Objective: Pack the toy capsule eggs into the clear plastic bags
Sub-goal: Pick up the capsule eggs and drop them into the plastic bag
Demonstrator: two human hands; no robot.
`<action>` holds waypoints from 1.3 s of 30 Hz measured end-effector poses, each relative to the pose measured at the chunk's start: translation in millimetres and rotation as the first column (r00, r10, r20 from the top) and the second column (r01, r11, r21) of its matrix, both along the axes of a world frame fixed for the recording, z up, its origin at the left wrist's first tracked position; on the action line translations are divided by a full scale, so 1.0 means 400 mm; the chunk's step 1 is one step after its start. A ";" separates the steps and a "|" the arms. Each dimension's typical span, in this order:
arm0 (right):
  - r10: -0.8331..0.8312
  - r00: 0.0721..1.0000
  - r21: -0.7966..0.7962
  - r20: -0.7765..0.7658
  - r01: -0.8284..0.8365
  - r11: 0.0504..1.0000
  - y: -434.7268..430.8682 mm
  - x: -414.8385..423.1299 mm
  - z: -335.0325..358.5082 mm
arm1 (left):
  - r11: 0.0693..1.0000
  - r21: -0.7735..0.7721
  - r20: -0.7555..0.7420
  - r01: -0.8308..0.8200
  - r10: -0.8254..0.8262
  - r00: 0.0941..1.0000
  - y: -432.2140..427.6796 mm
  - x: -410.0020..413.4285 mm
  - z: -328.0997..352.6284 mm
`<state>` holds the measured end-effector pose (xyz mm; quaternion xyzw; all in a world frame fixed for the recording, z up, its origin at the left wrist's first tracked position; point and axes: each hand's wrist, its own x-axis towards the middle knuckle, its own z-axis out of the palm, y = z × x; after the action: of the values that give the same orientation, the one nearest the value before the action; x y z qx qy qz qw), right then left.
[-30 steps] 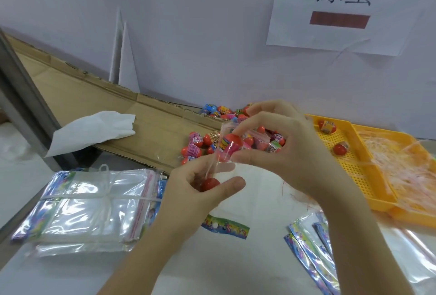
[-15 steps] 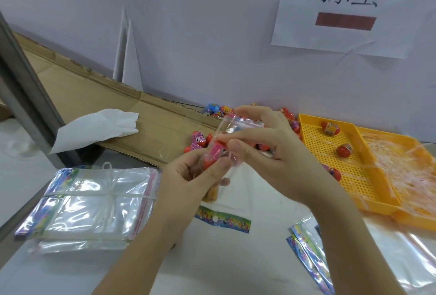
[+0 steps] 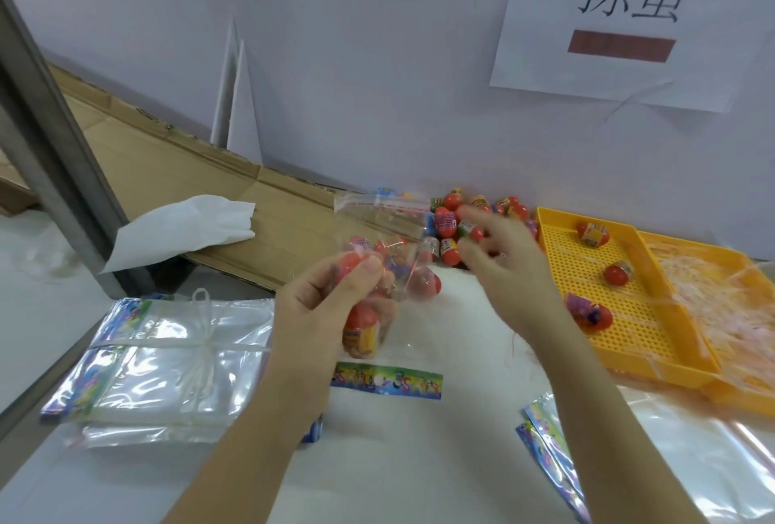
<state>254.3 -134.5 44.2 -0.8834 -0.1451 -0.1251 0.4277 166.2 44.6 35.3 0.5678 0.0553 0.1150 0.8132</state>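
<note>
Packing station, head view. The white table [image 3: 419,460] carries a string-tied stack of spare bags [image 3: 167,356] on the left and a yellow perforated tray [image 3: 587,268] on the right. Above the table's middle, the left hand [image 3: 327,314] pinches the clear plastic bag [image 3: 386,226] at mid-height, thumb pressed over film and contents. The right hand [image 3: 503,263], blurred, has its fingers loosely spread near the loose capsule eggs [image 3: 451,226] by the wall and seems to hold nothing. Several packed eggs [image 3: 361,328] hang in the bag. The film is probably thin, limp and slick, so it is best gripped near the red-striped mouth. The eggs look light, rigid, smooth and apt to roll, so they are best taken round the labelled middle.
</note>
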 end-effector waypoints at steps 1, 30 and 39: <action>-0.013 0.998 -0.141 -0.063 0.004 0.990 -0.007 0.012 -0.032 | 1.000 0.000 0.000 0.000 0.000 1.000 0.000 0.000 -0.001; 0.216 0.893 -0.292 0.394 -0.101 0.951 0.017 -0.131 0.153 | 0.994 0.108 0.031 0.025 -0.029 0.999 -0.038 -0.011 -0.006; 0.304 0.924 -0.367 0.232 -0.206 0.907 0.006 -0.122 0.147 | 0.984 0.159 0.050 0.081 -0.090 0.995 -0.047 -0.021 0.009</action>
<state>205.4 -132.3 103.2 -0.8890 -0.3396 -0.1665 0.2582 157.6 25.6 38.9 0.6284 -0.0016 0.1000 0.7714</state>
